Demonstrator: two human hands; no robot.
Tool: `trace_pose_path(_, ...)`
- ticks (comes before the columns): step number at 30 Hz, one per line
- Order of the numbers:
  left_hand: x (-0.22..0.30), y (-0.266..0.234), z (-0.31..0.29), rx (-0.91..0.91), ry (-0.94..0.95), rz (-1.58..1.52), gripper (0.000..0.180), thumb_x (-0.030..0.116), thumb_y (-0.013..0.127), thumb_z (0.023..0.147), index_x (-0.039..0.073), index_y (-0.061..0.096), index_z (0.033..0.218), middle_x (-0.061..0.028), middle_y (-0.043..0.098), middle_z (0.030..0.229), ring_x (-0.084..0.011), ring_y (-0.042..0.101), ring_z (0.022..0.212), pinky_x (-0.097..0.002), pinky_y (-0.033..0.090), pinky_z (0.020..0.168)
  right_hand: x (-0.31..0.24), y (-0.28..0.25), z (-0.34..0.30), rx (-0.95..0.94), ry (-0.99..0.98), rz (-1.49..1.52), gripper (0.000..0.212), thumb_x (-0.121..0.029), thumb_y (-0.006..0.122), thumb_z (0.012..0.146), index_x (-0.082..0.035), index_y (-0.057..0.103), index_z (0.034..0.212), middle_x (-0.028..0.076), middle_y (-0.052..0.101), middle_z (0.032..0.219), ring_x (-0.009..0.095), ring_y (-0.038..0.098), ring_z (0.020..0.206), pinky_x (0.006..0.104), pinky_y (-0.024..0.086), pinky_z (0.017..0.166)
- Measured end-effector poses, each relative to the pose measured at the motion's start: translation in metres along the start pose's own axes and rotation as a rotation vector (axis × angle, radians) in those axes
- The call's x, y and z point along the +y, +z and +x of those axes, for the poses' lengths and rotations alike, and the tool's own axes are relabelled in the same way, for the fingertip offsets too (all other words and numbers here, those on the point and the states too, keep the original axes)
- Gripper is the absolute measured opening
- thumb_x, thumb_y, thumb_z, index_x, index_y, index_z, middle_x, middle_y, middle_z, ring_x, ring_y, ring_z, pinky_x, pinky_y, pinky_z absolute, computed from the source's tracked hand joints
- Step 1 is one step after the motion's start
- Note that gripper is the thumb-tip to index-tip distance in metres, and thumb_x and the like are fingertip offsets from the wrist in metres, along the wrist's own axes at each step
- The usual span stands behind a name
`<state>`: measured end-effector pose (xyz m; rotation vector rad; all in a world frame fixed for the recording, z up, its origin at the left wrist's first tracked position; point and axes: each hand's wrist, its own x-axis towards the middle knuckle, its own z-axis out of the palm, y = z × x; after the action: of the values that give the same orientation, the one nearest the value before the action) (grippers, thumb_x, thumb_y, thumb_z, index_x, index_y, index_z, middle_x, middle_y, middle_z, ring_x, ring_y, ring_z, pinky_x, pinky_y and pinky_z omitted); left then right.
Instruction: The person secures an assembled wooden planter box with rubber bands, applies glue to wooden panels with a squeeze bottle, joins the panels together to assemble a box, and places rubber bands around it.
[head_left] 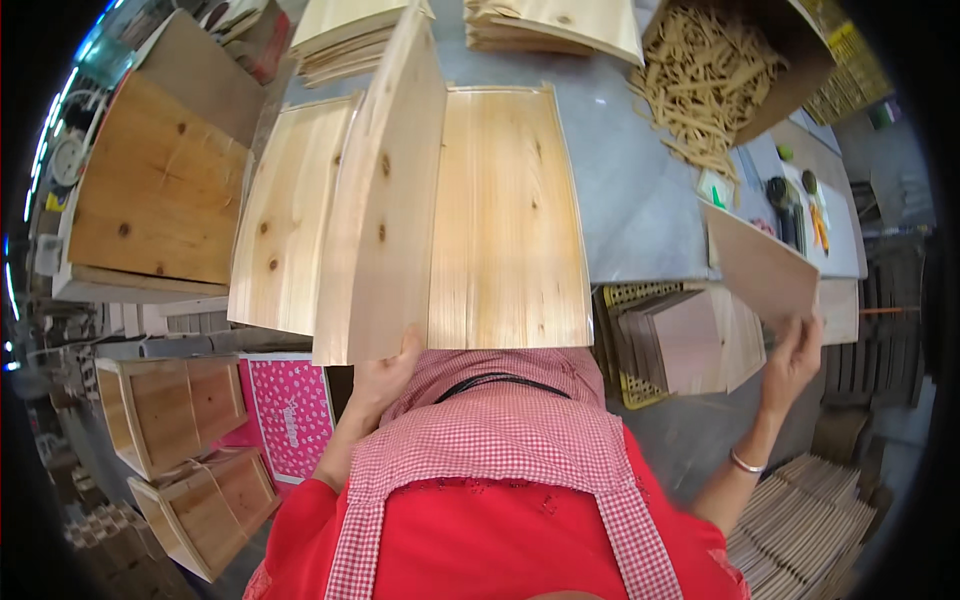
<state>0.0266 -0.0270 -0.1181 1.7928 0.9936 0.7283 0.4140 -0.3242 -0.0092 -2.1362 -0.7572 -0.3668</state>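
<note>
My left hand (388, 377) is closed on the near end of a pale wooden board (385, 215), which stands on its long edge. To the right of that board a knotty wooden panel (510, 200) with raised edge strips lies flat on the table. A similar panel (285, 215) lies on its left side. Out to the right, my right hand (793, 362) pinches the near corner of a thin brownish wooden sheet (762, 262), which is tilted above the table's front edge. How the standing board meets the panels below it is hidden.
Stacked boards (350, 40) sit at the table's far side, near a carton of wood strips (712, 75). A yellow crate (640, 392) of thin sheets stands below the front edge. Wooden boxes (170, 410) and a pink carton (290, 415) stand at left. Small tools (790, 212) lie at right.
</note>
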Motion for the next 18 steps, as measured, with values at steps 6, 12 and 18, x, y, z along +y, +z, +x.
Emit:
trace_pose_path(6, -0.007, -0.001, -0.001, 0.047, 0.004, -0.036, 0.018, 0.007, 0.067, 0.087, -0.002, 0.067, 0.103, -0.0097, 0.069, 0.09, -0.0201, 0.065, 0.081, -0.0339, 0.053, 0.071, -0.118, 0.198, 0.112, -0.134, -0.679, 0.118, 0.025, 0.006, 0.053, 0.084, 0.0, 0.062, 0.107, 0.02, 0.066, 0.099, 0.038, 0.062, 0.095, 0.0433, 0.047, 0.085)
trace_pose_path(12, -0.004, -0.002, -0.003, 0.058, 0.051, 0.012, 0.019, 0.008, 0.068, 0.086, -0.001, 0.068, 0.103, -0.0123, 0.07, 0.091, -0.0245, 0.067, 0.081, -0.0356, 0.054, 0.071, -0.147, 0.321, 0.175, -0.188, -0.865, 0.058, 0.02, 0.0, 0.053, 0.085, -0.002, 0.061, 0.103, 0.016, 0.066, 0.093, 0.035, 0.063, 0.092, 0.045, 0.047, 0.08)
trace_pose_path(18, -0.004, -0.004, -0.004, 0.055, 0.036, 0.082, 0.016, 0.008, 0.069, 0.086, -0.001, 0.069, 0.099, -0.0113, 0.07, 0.087, -0.023, 0.067, 0.077, -0.0348, 0.054, 0.067, -0.151, 0.35, 0.19, -0.311, -0.905, 0.03, 0.016, -0.001, 0.052, 0.088, 0.0, 0.06, 0.102, 0.019, 0.064, 0.089, 0.038, 0.062, 0.089, 0.0472, 0.047, 0.078)
